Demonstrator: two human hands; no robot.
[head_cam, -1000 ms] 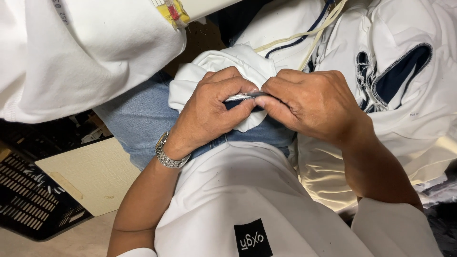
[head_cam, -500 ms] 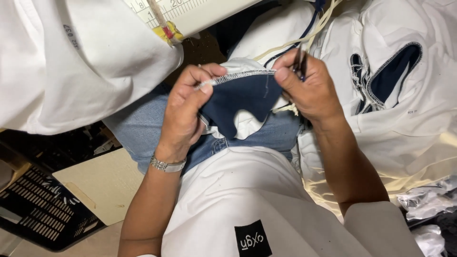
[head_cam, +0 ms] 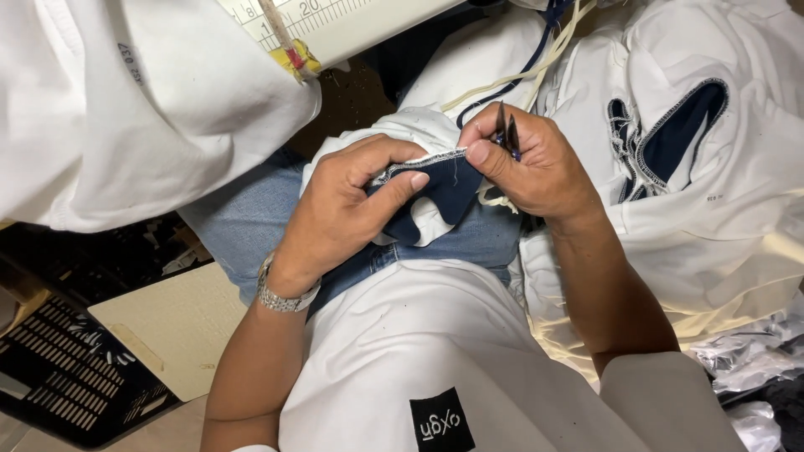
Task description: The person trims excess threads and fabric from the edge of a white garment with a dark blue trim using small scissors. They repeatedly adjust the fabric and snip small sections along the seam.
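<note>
A navy and white fabric piece (head_cam: 435, 194) with a stitched white edge rests over my lap. My left hand (head_cam: 347, 201) pinches its seam edge between thumb and fingers, a metal watch on that wrist. Close to the right, my right hand (head_cam: 532, 163) grips small dark thread snips (head_cam: 506, 132) pointing upward, its thumb pressing on the same seam. The two hands almost touch at the stitched edge. More white cloth bunches beneath the piece.
White garments with navy trimmed panels (head_cam: 670, 134) pile up at the right. A large white cloth (head_cam: 126, 109) hangs at the left below a table edge with a ruler strip (head_cam: 310, 17). A black slotted crate (head_cam: 67, 368) and cardboard (head_cam: 167, 326) lie on the floor.
The fabric was first bunched white between both hands, then opened out to show its navy side. Now my hands have drawn together on the seam and the snips point up.
</note>
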